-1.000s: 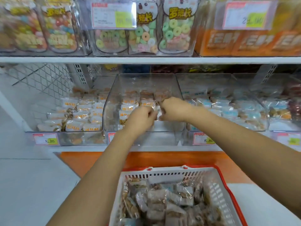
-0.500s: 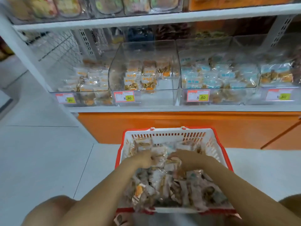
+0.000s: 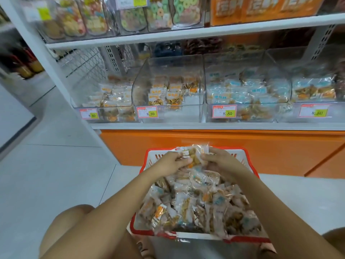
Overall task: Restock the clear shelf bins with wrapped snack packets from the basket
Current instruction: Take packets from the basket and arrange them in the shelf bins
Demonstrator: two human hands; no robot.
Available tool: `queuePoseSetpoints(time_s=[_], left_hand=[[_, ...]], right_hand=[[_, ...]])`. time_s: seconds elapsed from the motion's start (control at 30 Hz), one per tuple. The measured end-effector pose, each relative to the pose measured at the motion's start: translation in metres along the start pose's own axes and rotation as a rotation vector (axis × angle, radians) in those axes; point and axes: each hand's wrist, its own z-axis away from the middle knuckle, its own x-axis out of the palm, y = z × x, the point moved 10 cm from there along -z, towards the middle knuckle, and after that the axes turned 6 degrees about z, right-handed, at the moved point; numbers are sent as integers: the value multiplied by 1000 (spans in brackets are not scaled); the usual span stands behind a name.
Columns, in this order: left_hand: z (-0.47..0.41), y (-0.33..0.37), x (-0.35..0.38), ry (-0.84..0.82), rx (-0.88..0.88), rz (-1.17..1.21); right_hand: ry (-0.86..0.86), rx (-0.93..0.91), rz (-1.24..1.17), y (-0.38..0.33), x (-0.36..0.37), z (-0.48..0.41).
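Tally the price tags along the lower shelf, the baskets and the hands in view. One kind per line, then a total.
Price tags on the lower shelf: 4
Basket: 1
Hands: 2, the left hand and the right hand, both gripping snack packets
Total: 7

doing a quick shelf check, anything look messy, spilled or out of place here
Nothing is spilled or damaged. The basket is heaped, with packets hanging over its near rim. The second bin from the left is bare at its front.
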Motion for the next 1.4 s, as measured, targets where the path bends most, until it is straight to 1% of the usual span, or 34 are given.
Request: queuePoseSetpoints(time_s=[0.07, 0.13, 0.2, 0.27, 0.37, 0.5, 0.67, 0.73, 0.8, 0.87, 0.9, 0.93, 0.97, 1.03, 1.07, 1.1, 1.23, 1.3, 1.4], left_hand=[[4, 23, -10, 45, 62, 171], [6, 42, -22, 93, 137, 240], [10, 56, -39, 197, 217, 223], [14, 69, -53, 304, 296, 154], [27, 86, -63, 406, 432, 148], [31, 89, -77, 511, 517, 263], [40, 108, -90, 567, 616, 182], [46, 121, -92, 590, 661, 133], [48, 129, -97, 618, 657, 133], [43, 129, -104, 676, 618, 191], [41, 128, -106, 702, 602, 226], [38, 128, -109, 724, 597, 240], [37, 129, -111, 746, 610, 217], [37, 137, -116, 772, 673, 86], [38, 143, -119, 779, 710, 10], [39, 148, -122, 788, 747, -62], [46, 168, -139, 854, 862, -259], [49, 174, -145, 872, 906, -309], [49, 180, -145, 853, 955, -319]], right_hand=[[54, -61, -119, -26, -3, 9], [115, -98, -219, -45, -6, 18], [157, -141, -288, -59, -8, 26], [220, -158, -309, -68, -10, 31], [281, -156, -353, -72, -11, 36], [259, -149, -317, -76, -7, 36], [257, -154, -284, -80, -8, 32], [227, -145, -255, -84, -5, 30], [127, -133, -316, -91, 5, 26], [29, -117, -482, -97, 19, 23], [13, -117, -541, -100, 23, 22], [33, -131, -554, -103, 24, 21], [90, -160, -507, -105, 21, 21], [257, -228, -317, -112, 8, 23], [319, -258, -230, -116, 4, 25], [345, -287, -169, -123, 4, 27], [343, -365, -42, -147, 4, 26], [327, -379, 9, -161, -2, 24], [368, -447, 129, -187, -13, 21]])
